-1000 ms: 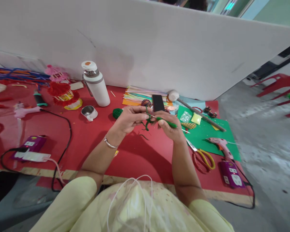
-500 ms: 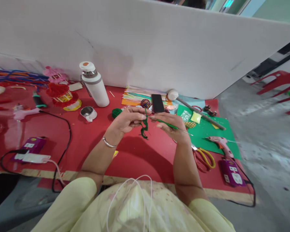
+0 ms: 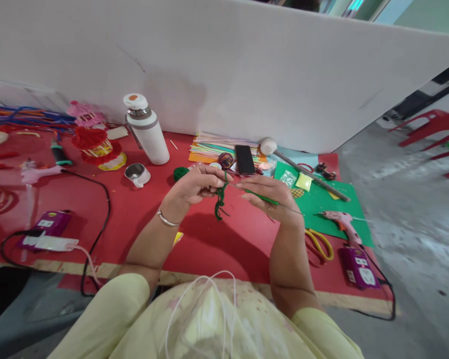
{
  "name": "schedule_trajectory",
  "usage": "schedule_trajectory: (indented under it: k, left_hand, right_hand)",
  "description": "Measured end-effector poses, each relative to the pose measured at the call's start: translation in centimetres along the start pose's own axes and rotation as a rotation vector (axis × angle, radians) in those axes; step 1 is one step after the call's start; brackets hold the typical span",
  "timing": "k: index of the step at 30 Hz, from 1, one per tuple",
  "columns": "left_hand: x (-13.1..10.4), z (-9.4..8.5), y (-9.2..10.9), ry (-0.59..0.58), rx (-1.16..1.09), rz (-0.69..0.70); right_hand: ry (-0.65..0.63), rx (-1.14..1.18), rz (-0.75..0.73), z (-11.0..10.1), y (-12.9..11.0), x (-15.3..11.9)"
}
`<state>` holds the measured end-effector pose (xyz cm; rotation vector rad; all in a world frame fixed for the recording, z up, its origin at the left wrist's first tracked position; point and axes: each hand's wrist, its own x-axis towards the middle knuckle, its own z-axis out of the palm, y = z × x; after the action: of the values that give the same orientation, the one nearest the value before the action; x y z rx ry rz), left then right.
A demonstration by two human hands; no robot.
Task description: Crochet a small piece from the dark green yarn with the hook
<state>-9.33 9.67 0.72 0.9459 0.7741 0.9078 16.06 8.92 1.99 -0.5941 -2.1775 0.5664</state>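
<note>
A: What has moved?
B: The right hand (image 3: 271, 195) is a bit more to the right than half a second ago, and the green hook (image 3: 262, 197) goes with it. The little green yarn strip (image 3: 220, 202) hangs lower and more to the left now.
A: What do the fingers do?
B: The left hand's (image 3: 199, 185) fingers are pinched on the top of the strip. The right fingers are stretched quite straight, with the hook held between them and the thumb.
A: Is the hook tip in a loop?
B: I can't tell. It is too small, but the tip is close to the yarn.
A: Where is the strip?
B: Up in the air between the two hands, over the red surface (image 3: 217, 254).
A: How much is done?
B: A short, knotty bit is made, with loose ends. I think it is just a start. The green yarn ball (image 3: 180, 173) by the left hand has plenty left to use, it seems.
A: And the scissors (image 3: 327, 240)?
B: They lie by the right arm. No hand is on them.
</note>
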Motion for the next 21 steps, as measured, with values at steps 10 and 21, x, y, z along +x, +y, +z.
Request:
schedule_trajectory:
  k: [10, 21]
  left_hand:
    - [0.1, -0.4, -0.2, -0.046, 0.042, -0.004]
    - [0.6, 2.4, -1.9, 0.198, 0.216, 0.449]
  right_hand:
    - [-0.013, 0.123, 0.022, -0.5, -0.4, -0.1]
    - [0.271, 0.627, 0.431, 5.2, 1.7, 0.3]
